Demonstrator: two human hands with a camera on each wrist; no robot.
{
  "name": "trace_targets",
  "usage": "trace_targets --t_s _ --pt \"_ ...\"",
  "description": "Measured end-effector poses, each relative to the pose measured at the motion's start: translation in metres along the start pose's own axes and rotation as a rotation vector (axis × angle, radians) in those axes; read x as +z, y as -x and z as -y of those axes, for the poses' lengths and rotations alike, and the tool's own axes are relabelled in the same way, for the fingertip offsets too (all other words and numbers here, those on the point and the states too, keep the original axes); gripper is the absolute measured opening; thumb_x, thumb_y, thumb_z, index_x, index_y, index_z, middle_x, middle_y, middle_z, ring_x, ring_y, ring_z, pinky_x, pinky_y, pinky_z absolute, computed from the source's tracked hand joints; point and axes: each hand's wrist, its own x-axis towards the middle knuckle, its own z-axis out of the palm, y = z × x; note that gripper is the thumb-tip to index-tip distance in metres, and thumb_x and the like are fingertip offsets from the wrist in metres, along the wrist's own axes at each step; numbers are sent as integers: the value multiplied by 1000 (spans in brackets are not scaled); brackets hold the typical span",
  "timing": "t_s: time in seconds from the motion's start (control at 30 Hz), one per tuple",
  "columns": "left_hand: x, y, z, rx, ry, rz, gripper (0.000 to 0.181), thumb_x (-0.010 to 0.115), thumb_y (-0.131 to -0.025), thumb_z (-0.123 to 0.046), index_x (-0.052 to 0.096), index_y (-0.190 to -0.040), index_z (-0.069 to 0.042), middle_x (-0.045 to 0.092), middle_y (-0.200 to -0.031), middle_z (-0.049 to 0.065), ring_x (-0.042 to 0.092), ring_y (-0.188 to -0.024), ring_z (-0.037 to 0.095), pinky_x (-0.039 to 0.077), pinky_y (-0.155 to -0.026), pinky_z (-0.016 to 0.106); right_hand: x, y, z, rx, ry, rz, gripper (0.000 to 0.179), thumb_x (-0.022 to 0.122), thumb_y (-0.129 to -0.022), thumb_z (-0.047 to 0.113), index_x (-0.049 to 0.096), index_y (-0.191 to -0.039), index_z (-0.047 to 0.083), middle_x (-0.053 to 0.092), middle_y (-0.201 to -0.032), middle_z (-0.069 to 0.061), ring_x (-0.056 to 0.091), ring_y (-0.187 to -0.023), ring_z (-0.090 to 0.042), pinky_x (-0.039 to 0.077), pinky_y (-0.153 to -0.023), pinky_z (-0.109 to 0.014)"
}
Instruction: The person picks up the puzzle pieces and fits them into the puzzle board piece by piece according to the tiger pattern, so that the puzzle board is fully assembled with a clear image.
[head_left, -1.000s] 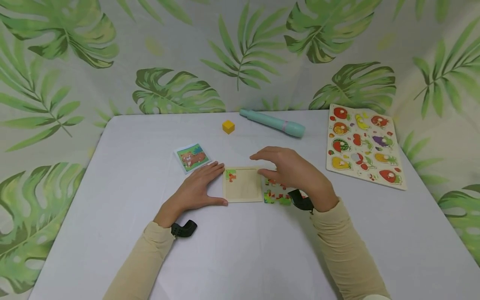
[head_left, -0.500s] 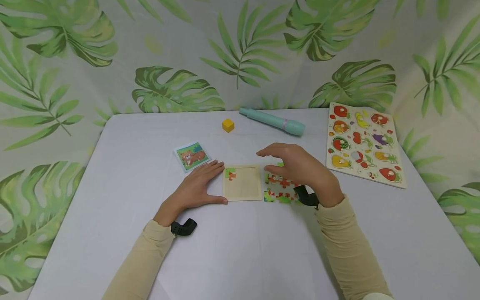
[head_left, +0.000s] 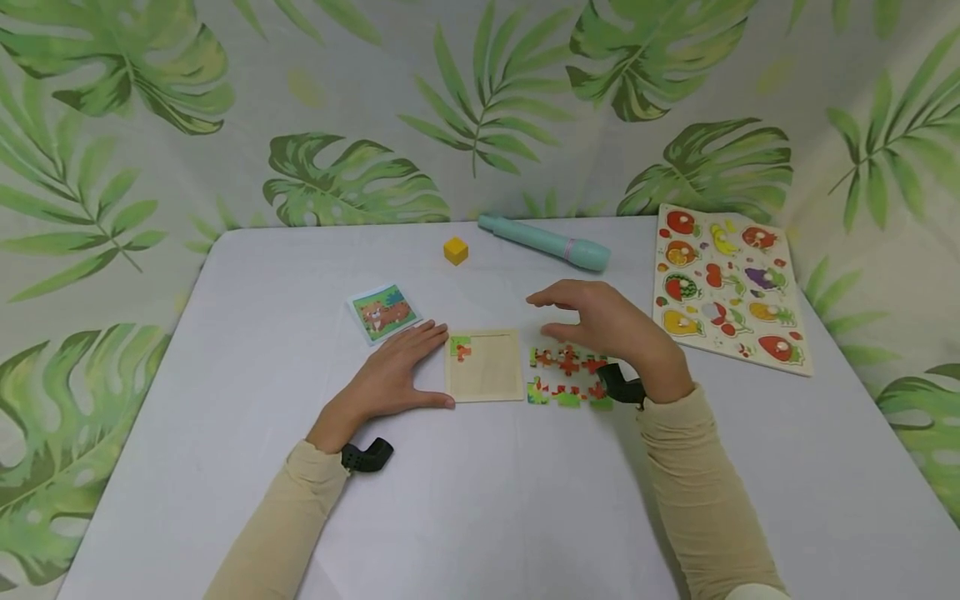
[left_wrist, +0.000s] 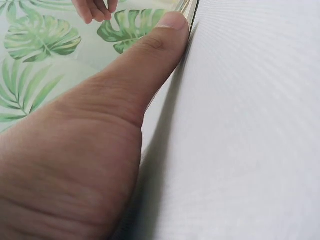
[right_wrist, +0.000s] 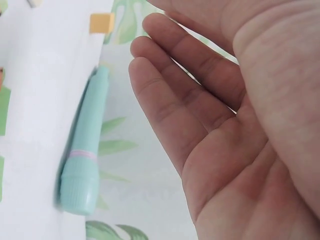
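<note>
My left hand (head_left: 393, 373) lies along the left side of a square wooden puzzle tray (head_left: 495, 375). Its straight fingers reach the upper left corner, and the thumb (left_wrist: 145, 62) the lower left one. A red-and-green jigsaw piece (head_left: 461, 348) sits in the tray's upper left corner. Right of the tray, several loose jigsaw pieces (head_left: 567, 362) lie in rows, partly hidden by my right wrist. Above them hovers my right hand (head_left: 609, 321), fingers and thumb apart. The right wrist view shows its palm (right_wrist: 225, 150) bare, with relaxed fingers.
A bear picture card (head_left: 386, 313) lies left of the tray, close to my left fingers. Farther back are a yellow cube (head_left: 456, 251) and a mint-green microphone-shaped tube (head_left: 547, 242). A fruit peg puzzle board (head_left: 731, 292) occupies the right rear of the white-covered table (head_left: 450, 517).
My right hand has drawn back rightward, away from the tray's right edge, uncovering more of the loose jigsaw pieces. The left hand stays in place at the tray.
</note>
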Motion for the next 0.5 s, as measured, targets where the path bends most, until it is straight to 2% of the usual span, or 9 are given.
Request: trace_targets --t_s 0.5 --pt "1 1 1 -6 -1 2 110 81 -76 -69 38 -161 -13 35 -167 2 24 -158 24 21 -128 50 1 3 -24 69 -31 9 45 79 -92 14 67 -135 5 68 -135 -11 64 -122 -35 52 -104 -49"
